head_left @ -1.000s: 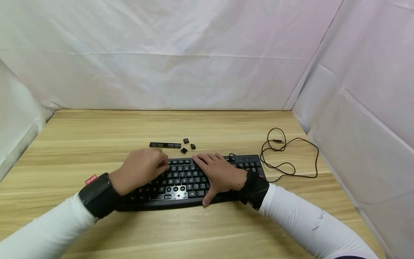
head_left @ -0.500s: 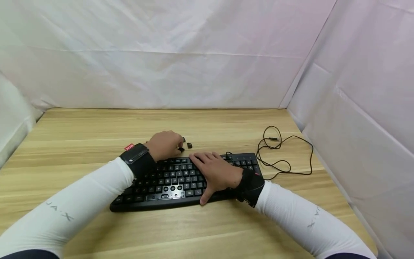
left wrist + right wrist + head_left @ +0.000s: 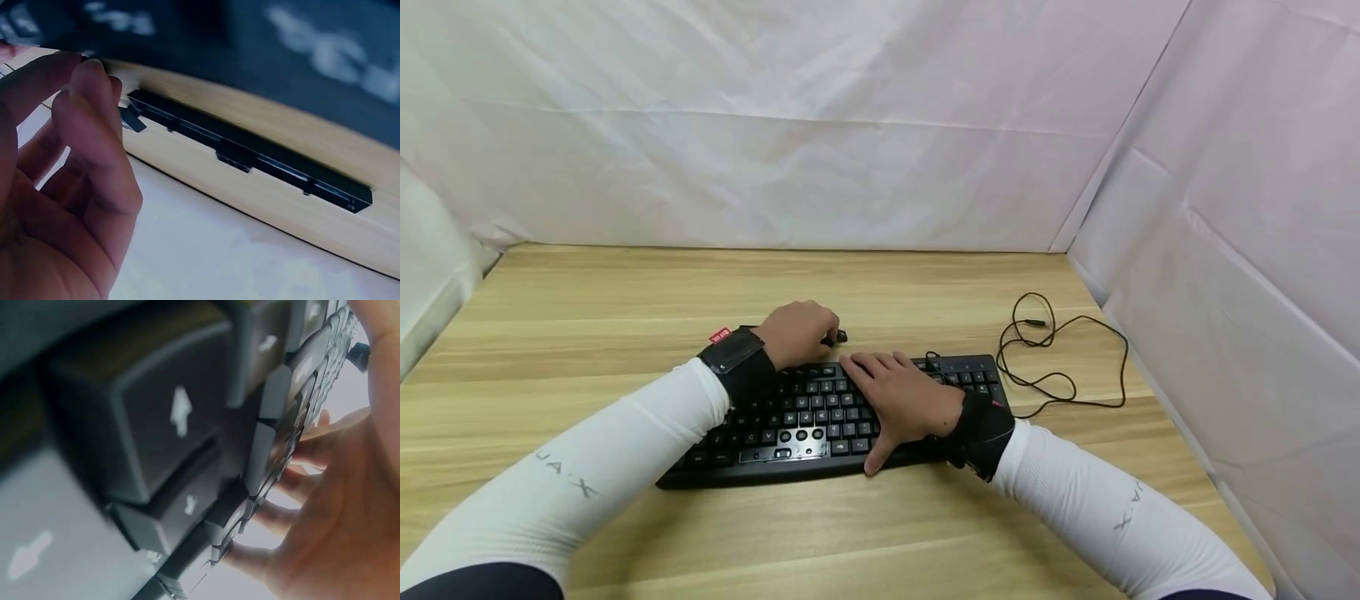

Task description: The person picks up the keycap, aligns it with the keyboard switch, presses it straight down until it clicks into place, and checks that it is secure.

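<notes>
A black keyboard point(image 3: 823, 408) lies on the table, with bare switch posts point(image 3: 801, 435) and an open slot in its lower rows. My right hand point(image 3: 910, 398) rests spread over the keyboard's right part, thumb at the front edge; the right wrist view shows arrow keys point(image 3: 181, 412) close up. Just past the back edge, my left hand point(image 3: 801, 333) has curled fingers and appears to pinch a small black keycap point(image 3: 828, 341), largely hidden by the fingers. Beside it lies another loose keycap point(image 3: 842, 336). A long black spacebar point(image 3: 250, 147) lies on the table in the left wrist view.
A thin black cable point(image 3: 1084, 402) lies in loops right of the keyboard. White cloth point(image 3: 775, 175) hangs behind the wooden table point(image 3: 917, 292) and on both sides.
My left hand has gone from over the keyboard's left side to the loose keycaps behind it, then slightly right, hiding some of them. My right hand stays on the keyboard.
</notes>
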A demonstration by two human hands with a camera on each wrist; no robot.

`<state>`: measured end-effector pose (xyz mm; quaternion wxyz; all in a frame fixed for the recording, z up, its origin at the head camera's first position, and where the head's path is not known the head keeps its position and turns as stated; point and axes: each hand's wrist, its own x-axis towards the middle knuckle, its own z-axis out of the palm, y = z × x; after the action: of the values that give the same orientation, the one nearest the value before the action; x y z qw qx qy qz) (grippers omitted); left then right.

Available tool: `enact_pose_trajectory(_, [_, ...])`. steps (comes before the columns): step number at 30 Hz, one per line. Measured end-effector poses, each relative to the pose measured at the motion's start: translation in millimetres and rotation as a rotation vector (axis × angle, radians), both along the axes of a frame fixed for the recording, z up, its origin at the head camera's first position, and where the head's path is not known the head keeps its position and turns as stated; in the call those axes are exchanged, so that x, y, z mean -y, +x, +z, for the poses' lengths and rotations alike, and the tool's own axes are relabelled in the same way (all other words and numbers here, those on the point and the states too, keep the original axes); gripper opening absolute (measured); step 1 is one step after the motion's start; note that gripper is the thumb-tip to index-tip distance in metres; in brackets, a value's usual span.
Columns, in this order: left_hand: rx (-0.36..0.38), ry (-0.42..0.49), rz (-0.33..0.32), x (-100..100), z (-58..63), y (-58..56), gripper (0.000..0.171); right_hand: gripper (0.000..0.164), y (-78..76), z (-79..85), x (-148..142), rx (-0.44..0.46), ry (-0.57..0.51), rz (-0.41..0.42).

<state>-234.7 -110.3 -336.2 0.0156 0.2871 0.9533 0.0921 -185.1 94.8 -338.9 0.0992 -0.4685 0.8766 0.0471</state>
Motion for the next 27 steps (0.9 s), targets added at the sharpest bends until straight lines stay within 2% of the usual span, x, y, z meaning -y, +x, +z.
enact_pose_trajectory(4, [0.019, -0.003, 0.013, 2.9, -1.1, -1.6, 0.014, 0.139, -0.1, -0.4, 0.6, -0.001, -0.006, 0.003])
enact_pose_trajectory(7, [0.02, -0.001, 0.02, 5.9, -0.9, -1.8, 0.005, 0.139, -0.8, -0.3, 0.9, -0.001, 0.002, 0.004])
enact_pose_trajectory(11, [-0.022, 0.05, 0.012, 9.5, -0.6, -1.4, 0.022, 0.139, -2.2, 1.4, 1.4, -0.002, 0.01, -0.007])
enact_pose_trajectory(14, [-0.043, 0.091, -0.009, 11.5, 0.3, 1.4, 0.021, 0.139, -2.1, 2.4, 1.5, 0.013, 0.015, -0.021])
enact_pose_trajectory(18, [-0.043, 0.121, -0.015, 14.9, 5.3, 9.8, 0.009, 0.14, -2.3, 2.9, 2.4, 0.018, 0.027, -0.019])
enact_pose_trajectory(23, [-0.009, 0.142, -0.012, 20.3, 12.7, 25.4, 0.024, 0.139, -2.7, 3.8, 3.9, 0.01, 0.02, -0.009])
enact_pose_trajectory(27, [0.014, 0.173, -0.049, 26.8, 17.5, 40.8, 0.025, 0.14, -2.6, 2.3, 4.5, 0.027, 0.016, -0.008])
